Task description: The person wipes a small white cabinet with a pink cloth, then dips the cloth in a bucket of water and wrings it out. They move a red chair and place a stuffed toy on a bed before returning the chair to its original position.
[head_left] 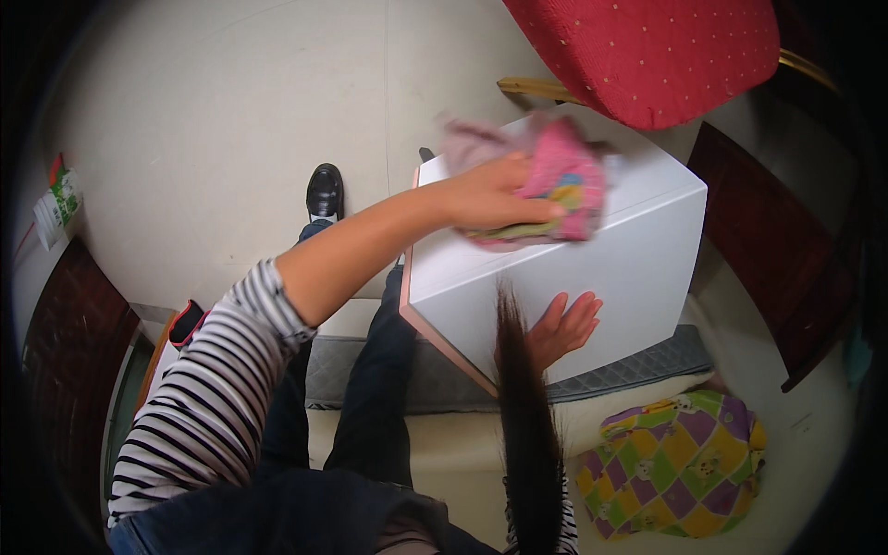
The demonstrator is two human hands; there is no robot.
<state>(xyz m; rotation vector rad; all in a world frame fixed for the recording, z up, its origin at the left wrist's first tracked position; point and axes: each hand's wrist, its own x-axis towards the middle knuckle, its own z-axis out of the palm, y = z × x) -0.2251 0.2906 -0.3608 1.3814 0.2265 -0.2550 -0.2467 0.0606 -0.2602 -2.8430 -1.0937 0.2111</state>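
My left hand (496, 198) grips a crumpled pink cloth (565, 187) with blue and yellow patches. It presses the cloth onto the top face of a white cabinet (624, 257) with pink edging along its left side. Hand and cloth are blurred. Lower down, my right hand (563, 333) lies against the cabinet's near white face, holding nothing, its fingers slightly apart. A hanging lock of long dark hair (527, 416) hides its wrist and most of that forearm.
A red upholstered chair (659, 55) stands beyond the cabinet. Grey quilted padding (624, 364) runs below it. A patterned fabric bundle (680, 465) lies lower right. Dark red wooden panels (770, 243) flank the right. A white container (52, 215) is far left; my black shoe (325, 193) is on the pale floor.
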